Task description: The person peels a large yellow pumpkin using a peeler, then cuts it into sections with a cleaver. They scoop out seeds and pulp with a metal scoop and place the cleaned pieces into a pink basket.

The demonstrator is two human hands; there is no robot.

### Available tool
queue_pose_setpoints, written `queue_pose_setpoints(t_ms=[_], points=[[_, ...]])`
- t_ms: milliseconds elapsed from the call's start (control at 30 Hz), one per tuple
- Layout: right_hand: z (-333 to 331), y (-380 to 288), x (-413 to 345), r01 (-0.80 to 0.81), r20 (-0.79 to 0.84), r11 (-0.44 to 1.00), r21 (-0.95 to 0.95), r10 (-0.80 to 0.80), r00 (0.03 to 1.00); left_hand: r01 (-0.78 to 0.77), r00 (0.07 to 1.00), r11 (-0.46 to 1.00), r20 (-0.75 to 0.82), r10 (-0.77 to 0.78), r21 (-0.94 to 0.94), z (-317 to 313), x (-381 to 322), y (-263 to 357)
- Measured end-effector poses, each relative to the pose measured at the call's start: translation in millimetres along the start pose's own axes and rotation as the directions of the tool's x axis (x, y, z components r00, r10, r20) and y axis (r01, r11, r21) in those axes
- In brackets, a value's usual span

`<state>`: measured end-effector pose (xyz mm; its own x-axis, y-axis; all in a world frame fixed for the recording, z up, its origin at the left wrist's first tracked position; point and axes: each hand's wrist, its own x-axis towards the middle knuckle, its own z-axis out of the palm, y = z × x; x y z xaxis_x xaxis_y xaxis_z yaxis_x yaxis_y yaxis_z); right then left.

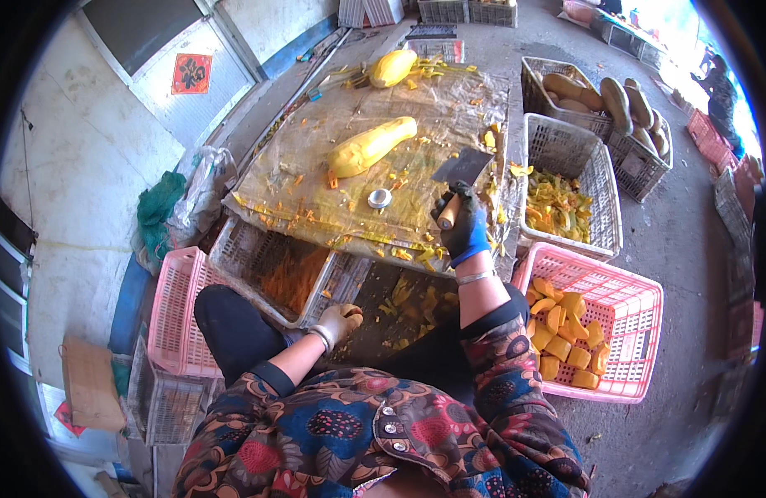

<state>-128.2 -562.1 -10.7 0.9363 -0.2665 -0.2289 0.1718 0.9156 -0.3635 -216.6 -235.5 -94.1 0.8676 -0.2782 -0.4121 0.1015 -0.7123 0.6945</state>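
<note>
My right hand (462,218), in a blue and black glove, grips the wooden handle of a cleaver (462,167) at the right part of the cloth-covered work surface (283,143). The broad dark blade points away from me. My left hand (338,325), in a pale glove, is low near my left knee with its fingers curled; whether it holds anything is not plain. A peeled squash (370,148) lies across the middle of the surface, and a second peeled squash (393,68) lies at its far end. A small round white-rimmed object (379,198) sits nearer me.
A pink basket (647,348) holds orange squash chunks at right; beyond it, a grey crate (607,187) holds peelings. Unpeeled squashes (616,103) fill crates farther back. A crate of orange scraps (233,249) is under the near edge. A person (722,93) is far right.
</note>
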Motion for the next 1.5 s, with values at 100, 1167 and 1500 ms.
queue_pose_setpoints(t_ms=[100, 1167, 1500], points=[[-13.4, 3.6, 11.2, 0.014, -0.161, 0.998, -0.062, -0.024, 0.987, 0.01, 0.999, 0.98, 0.048, 0.0, -0.2, 8.3, -9.6, 28.9], [3.0, 37.0, -50.7, 0.085, 0.008, 0.811, -0.579, -0.098, 0.995, -0.135, 0.99, 0.855, -0.111, 0.092, -0.5, -55.7, 112.9, 161.8], [12.9, 46.4, -32.3, -0.007, -0.14, 0.781, -0.624, -0.103, 0.985, -0.401, 0.901, 0.461, 0.431, 0.045, 0.791, -68.2, 265.1, 160.2]])
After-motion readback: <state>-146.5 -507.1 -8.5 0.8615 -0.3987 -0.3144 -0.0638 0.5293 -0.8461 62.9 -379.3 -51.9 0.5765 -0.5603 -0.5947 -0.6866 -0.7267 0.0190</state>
